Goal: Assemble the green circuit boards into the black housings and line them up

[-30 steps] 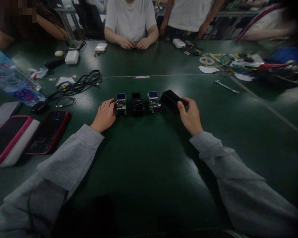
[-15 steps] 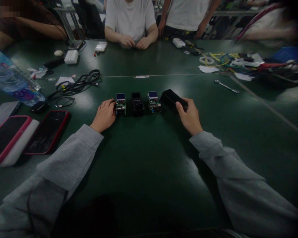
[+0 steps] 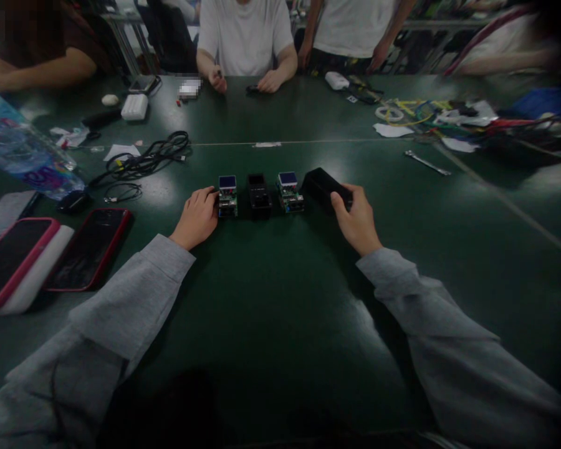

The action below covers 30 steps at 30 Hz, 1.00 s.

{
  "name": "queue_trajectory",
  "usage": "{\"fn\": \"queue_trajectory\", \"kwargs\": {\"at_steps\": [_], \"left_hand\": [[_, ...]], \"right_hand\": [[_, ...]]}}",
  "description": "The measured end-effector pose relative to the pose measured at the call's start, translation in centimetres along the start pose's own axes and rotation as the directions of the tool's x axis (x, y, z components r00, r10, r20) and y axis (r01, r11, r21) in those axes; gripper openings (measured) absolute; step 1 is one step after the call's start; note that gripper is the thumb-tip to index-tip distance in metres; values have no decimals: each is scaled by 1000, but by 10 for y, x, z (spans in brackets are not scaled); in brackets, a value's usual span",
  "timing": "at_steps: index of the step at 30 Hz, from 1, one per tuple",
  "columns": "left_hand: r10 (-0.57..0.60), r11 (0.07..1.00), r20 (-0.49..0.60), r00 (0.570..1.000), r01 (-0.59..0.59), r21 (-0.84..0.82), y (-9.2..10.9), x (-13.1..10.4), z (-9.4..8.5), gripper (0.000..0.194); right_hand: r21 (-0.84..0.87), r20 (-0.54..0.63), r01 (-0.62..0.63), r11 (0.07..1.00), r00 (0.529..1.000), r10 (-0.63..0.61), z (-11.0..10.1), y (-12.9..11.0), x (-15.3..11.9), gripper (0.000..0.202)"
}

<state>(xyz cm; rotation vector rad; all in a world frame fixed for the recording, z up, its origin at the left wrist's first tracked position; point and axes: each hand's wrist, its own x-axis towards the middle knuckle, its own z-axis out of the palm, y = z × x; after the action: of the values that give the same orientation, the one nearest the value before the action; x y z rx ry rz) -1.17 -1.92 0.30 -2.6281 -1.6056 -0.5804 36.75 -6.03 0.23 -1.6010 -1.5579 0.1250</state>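
Observation:
My right hand point(image 3: 358, 215) is wrapped round the near end of a black box point(image 3: 326, 187) on the green table point(image 3: 280, 299). My left hand point(image 3: 197, 218) rests at the left side of a small circuit board with a screen point(image 3: 227, 196), its fingers together; whatever is under the fingertips is hidden. A black case point(image 3: 258, 194) lies between that board and a second circuit board with a screen point(image 3: 290, 192). The second board sits just left of the black box.
Phones point(image 3: 91, 249) and a water bottle point(image 3: 32, 149) lie at the left, near coiled black cables point(image 3: 154, 156). A wrench point(image 3: 427, 163) and tangled wires point(image 3: 425, 115) are at the right. People sit and stand across the table.
My hands and the devices have not moved. Across the table, a person's hands have moved apart, one lifted, and a small dark object shows between them. The person at far left has shifted an arm.

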Motion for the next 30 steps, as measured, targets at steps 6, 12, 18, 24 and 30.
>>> {"fn": "queue_trajectory", "kwargs": {"at_steps": [6, 12, 18, 24, 30], "left_hand": [[-10, 1000, 9, 1000, 10, -18, 0, 0, -1, 40], [-7, 1000, 25, 1000, 7, -7, 0, 1, -1, 39], [-17, 1000, 23, 1000, 17, 2, 0, 1, -1, 40], [-17, 1000, 22, 1000, 17, 0, 0, 1, -1, 39], [-21, 1000, 23, 1000, 21, 1, 2, 1, -1, 38]], "right_hand": [[-4, -29, 12, 1000, 1000, -12, 2, 6, 2, 59], [-36, -17, 107, 994, 994, -107, 2, 7, 1, 62], [-63, 31, 150, 987, 988, -149, 2, 8, 1, 56], [-69, 57, 154, 986, 987, -150, -2, 0, -6, 51], [-113, 190, 179, 977, 969, -155, -38, -18, -49, 56]]}}
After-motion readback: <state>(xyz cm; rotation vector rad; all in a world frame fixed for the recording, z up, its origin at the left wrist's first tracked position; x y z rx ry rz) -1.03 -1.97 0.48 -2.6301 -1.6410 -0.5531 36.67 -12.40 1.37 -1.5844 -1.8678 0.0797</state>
